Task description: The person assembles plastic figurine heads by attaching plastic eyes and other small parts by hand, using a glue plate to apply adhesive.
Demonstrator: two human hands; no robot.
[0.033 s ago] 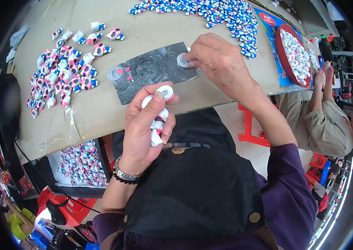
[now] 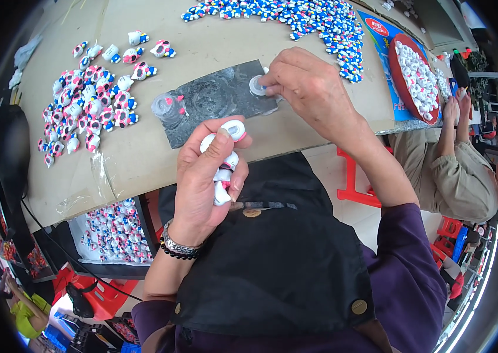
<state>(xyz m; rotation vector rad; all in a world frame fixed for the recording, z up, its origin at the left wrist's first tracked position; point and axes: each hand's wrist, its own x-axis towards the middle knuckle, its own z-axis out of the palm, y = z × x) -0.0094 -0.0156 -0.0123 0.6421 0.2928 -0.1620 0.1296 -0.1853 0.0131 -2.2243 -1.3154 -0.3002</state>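
My left hand (image 2: 197, 176) is closed around several small white, pink and black toy figurine pieces. A hollow white piece with a pink edge (image 2: 235, 129) sits at the thumb, and a white figurine body (image 2: 221, 194) shows lower in the fingers. Farther right, my right hand (image 2: 308, 82) is pinched at a small round translucent dish (image 2: 256, 86). Whatever its fingertips hold is hidden. That dish stands at the right end of a dark, smeared slab (image 2: 240, 83). Tiny pink pieces (image 2: 181, 104) lie beside a clear round cup (image 2: 165, 106) at the slab's left end.
White-and-pink figurines (image 2: 93, 106) lie heaped on the table at left; blue-and-white ones (image 2: 319, 26) spread along the back. A red bowl (image 2: 397, 67) of white pieces stands at right. Below the table is a tray of figurines (image 2: 113, 232). Another person (image 2: 461, 159) sits at right.
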